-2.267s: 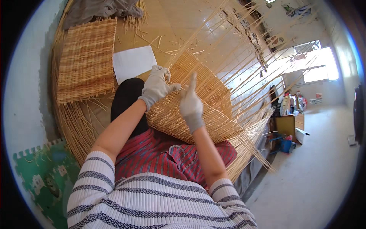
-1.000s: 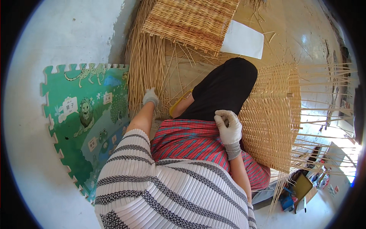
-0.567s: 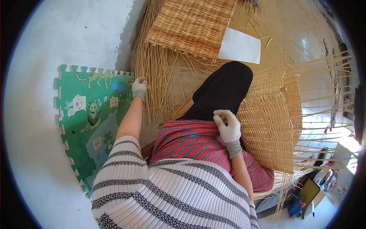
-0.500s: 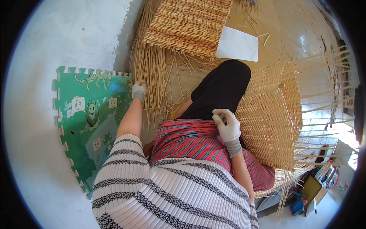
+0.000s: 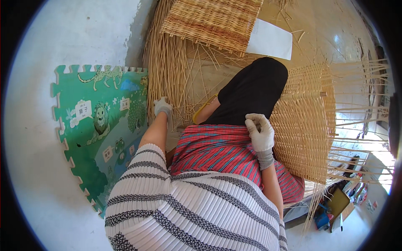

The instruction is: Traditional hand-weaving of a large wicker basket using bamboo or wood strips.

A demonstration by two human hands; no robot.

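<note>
My left hand (image 5: 163,107), in a pale glove with a grey cuff, is at the lower right end of a bundle of long thin wicker rods (image 5: 167,71). Its fingers look curled, and what they hold, if anything, is hidden. Over my lap, on the red striped cloth (image 5: 213,146), my right hand (image 5: 261,134) in a white glove is raised, its fingers bent toward the thumb. No object shows between them. To its right leans a large woven wicker basket (image 5: 303,125) on its side, with unwoven rods sticking out to the right.
A flat woven wicker panel (image 5: 213,23) lies over the rods at the far side, with a white sheet (image 5: 270,39) beside it. A green puzzle-edged foam mat (image 5: 109,134) stands against the left wall. My black-clad knee (image 5: 255,90) is between rods and basket. Loose rods scatter the floor.
My left hand has come nearer to me along the rods, toward their lower end. My right hand keeps its curled shape over the lap. The whole view has shifted slightly.
</note>
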